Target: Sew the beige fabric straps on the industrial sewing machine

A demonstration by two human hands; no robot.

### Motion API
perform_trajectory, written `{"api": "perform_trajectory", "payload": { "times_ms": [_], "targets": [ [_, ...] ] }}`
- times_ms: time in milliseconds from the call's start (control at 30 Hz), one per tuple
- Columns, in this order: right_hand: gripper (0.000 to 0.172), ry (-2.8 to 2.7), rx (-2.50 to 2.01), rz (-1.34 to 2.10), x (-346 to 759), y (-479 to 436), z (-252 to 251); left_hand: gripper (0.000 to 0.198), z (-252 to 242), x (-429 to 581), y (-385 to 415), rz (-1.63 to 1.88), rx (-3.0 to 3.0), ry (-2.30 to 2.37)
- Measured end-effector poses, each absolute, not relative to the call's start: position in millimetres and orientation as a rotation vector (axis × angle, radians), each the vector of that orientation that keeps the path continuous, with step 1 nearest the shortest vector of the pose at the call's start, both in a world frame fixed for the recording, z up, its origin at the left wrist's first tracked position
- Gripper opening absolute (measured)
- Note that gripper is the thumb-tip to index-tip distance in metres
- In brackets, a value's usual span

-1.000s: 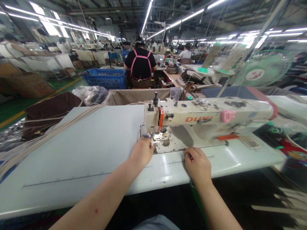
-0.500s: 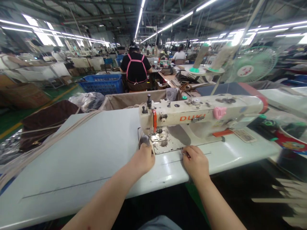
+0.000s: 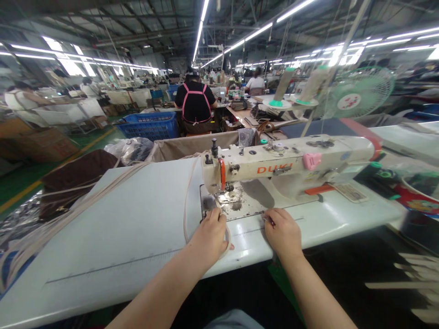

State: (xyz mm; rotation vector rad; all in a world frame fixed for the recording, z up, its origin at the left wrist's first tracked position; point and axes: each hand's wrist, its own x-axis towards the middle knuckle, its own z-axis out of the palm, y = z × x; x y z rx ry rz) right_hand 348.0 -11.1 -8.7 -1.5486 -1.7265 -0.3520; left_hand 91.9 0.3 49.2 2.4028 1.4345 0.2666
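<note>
A white sewing machine (image 3: 250, 161) with orange lettering stands on the pale table (image 3: 144, 210). My left hand (image 3: 211, 233) is closed on a narrow beige strip (image 3: 185, 214), just in front of the needle area. Part of that strip bends round beside my fingers, and another stretch runs back along the left of the machine. My right hand (image 3: 284, 230) rests by the front edge of the metal bed plate (image 3: 248, 208), fingers curled. A small light bit shows at its fingertips, too little to name.
Several long beige strips trail over the table's left side. Behind stand a fabric-lined bin (image 3: 192, 145), a blue crate (image 3: 147, 125) and a seated person (image 3: 197, 103) in a pink-strapped apron. Thread cones (image 3: 284, 87) and a green fan (image 3: 356, 93) are at right.
My left hand has come back slightly toward me from beside the needle area, and the strip now loops out around it. My right hand stays nearly in place. The view has shifted a little.
</note>
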Motion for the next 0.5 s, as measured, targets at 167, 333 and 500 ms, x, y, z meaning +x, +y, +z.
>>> {"api": "perform_trajectory", "payload": {
  "times_ms": [167, 333, 500],
  "targets": [
    [0.022, -1.597, -1.322, -0.044, 352, -23, -6, 0.056, 43, 89, -5, 0.292, 2.426, 1.358],
    [0.019, -1.249, -1.362, 0.133, 359, -77, -20, 0.030, 40, 88, -7, 0.237, 2.580, 1.351],
    [0.053, -0.820, -1.596, 0.398, 385, -139, -61, 0.018, 35, 84, -11, 0.250, 2.663, 1.337]
  ]
}}
